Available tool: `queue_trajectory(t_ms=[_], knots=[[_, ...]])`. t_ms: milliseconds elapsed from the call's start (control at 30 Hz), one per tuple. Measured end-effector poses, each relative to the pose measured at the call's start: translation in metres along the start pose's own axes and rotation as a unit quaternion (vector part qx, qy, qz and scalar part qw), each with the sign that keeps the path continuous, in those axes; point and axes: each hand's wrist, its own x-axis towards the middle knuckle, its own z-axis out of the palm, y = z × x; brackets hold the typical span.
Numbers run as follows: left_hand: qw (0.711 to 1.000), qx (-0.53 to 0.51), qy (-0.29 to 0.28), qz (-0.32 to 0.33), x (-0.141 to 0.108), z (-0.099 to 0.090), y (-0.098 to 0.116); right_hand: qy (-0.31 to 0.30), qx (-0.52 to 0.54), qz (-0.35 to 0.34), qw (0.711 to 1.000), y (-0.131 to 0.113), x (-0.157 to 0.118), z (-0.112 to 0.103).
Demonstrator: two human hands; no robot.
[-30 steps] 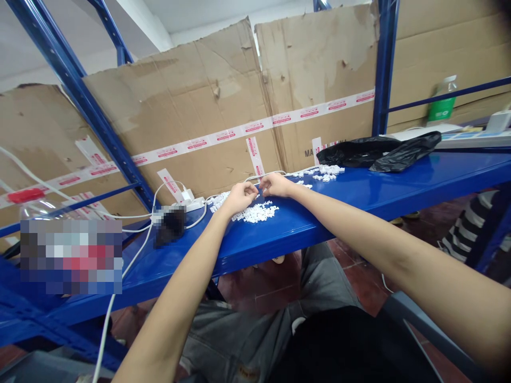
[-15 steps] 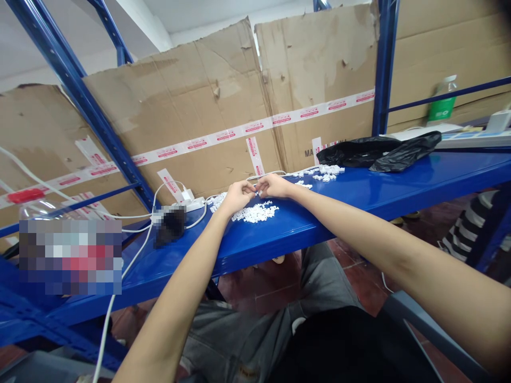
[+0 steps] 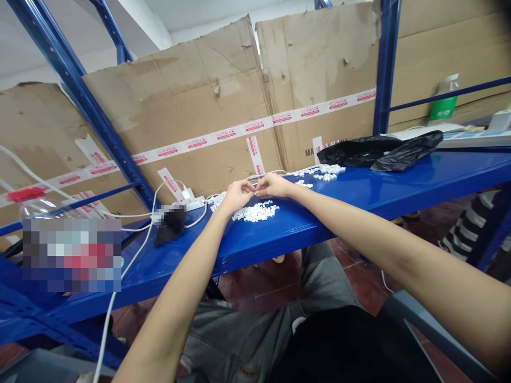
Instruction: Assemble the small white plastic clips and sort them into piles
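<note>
Pinching white piece [image 3: 256, 193] between left hand [image 3: 238, 197] and right hand [image 3: 273, 186] — grip narrow, white pile [image 3: 256, 213] on near side

The small pieces [image 3: 256, 213] are white, the bench [image 3: 275, 242] blue. Tan cardboard [image 3: 191, 106] carries white tape [image 3: 241, 130] printed in red. The bag [image 3: 403, 154] is black, the trousers [image 3: 327, 276] grey, the bottle label [image 3: 443, 109] green; striped fabric [image 3: 468, 223] alternates black and white.
</note>
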Motion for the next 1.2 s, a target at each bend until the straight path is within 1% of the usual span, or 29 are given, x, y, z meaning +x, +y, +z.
queue_trajectory(t_ms=[233, 367, 567, 767, 967, 1100, 1200], knots=[[1.000, 0.023, -0.011, -0.006, -0.001, -0.001, 0.001, 0.014, -0.037, 0.007, 0.999, 0.002, 0.001, -0.001], [0.999, 0.033, -0.005, -0.011, -0.002, -0.002, 0.003, 0.014, -0.054, 0.011, 0.998, 0.002, 0.002, -0.003], [0.998, 0.040, -0.041, -0.009, -0.007, -0.002, 0.010, 0.009, -0.046, -0.002, 0.999, 0.006, 0.003, -0.003], [0.998, 0.048, -0.025, -0.018, -0.008, -0.003, 0.013, 0.010, 0.011, -0.003, 1.000, 0.006, 0.003, -0.001], [0.999, 0.031, -0.019, -0.018, -0.007, -0.003, 0.011, 0.015, -0.008, -0.016, 1.000, 0.003, 0.004, -0.001], [0.999, 0.002, -0.016, -0.030, -0.007, -0.002, 0.010, 0.023, -0.002, -0.005, 1.000, 0.003, 0.008, 0.001], [0.999, 0.003, -0.016, -0.046, -0.008, -0.002, 0.012, 0.034, 0.000, 0.003, 0.999, 0.003, 0.009, 0.002]])
